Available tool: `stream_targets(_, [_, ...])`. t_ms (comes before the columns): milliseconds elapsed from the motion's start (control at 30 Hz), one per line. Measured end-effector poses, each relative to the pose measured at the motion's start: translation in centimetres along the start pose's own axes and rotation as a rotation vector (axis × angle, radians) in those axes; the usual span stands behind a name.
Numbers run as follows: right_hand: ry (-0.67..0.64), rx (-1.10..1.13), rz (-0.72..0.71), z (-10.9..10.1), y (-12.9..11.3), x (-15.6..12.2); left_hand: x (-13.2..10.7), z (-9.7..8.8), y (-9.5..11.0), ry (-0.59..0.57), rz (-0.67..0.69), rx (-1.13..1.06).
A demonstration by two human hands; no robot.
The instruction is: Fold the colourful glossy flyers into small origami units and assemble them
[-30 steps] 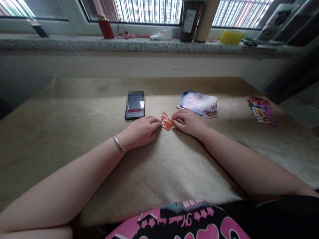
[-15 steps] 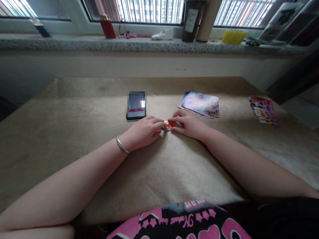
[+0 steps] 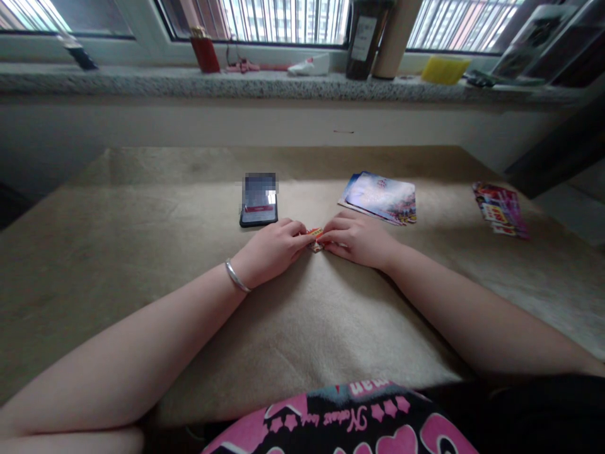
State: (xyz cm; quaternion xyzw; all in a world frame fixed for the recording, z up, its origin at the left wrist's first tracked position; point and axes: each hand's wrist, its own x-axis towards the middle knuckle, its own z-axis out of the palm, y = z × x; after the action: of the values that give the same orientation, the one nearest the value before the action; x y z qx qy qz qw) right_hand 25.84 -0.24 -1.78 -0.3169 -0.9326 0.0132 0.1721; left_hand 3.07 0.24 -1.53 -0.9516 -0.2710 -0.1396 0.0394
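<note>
Between my fingertips, low over the table, is a small orange, yellow and white printed piece of paper [image 3: 315,238] that looks folded. My left hand [image 3: 274,250], with a silver bangle [image 3: 236,275] at the wrist, pinches its left side. The fingers of my right hand [image 3: 360,241] are closed on its right side. Much of the paper is hidden by the fingers, so its full shape cannot be made out. Just behind my left hand lies a dark phone [image 3: 259,211]. Behind my right hand rests a fanned pile of glossy printed cards [image 3: 382,195].
The table has a tan cover [image 3: 189,189]. Several pink and purple printed packets or cards [image 3: 501,211] lie at its right side. Beyond it, a granite sill [image 3: 265,85] holds a red container [image 3: 204,52], a dark bottle [image 3: 363,41] and a yellow object [image 3: 444,70].
Both hands have come slightly closer together around the paper. Its orange part has turned or folded over, and a yellow strip now shows. The phone and cards lie as before.
</note>
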Motion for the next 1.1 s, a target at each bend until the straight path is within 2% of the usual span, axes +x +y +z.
stream_targets(133, [0.010,-0.021,0.038,0.04,-0.12,0.01,0.06,0.42,-0.23,0.037,-0.027,-0.058])
stream_targets(400, [0.019,-0.044,0.119,0.16,0.01,-0.01,0.23,0.33,-0.17,0.025,-0.087,-0.123])
stream_targets(700, [0.014,-0.048,0.292,0.26,-0.36,0.23,0.45,0.34,-0.45,0.019,-0.116,-0.014])
stream_targets(900, [-0.007,-0.015,0.362,0.55,-0.13,0.56,0.51,0.42,-0.48,-0.009,-0.131,0.012])
stream_targets(1100, [-0.090,0.022,0.415,0.22,0.44,0.43,0.61,0.29,-0.41,-0.017,-0.145,-0.016])
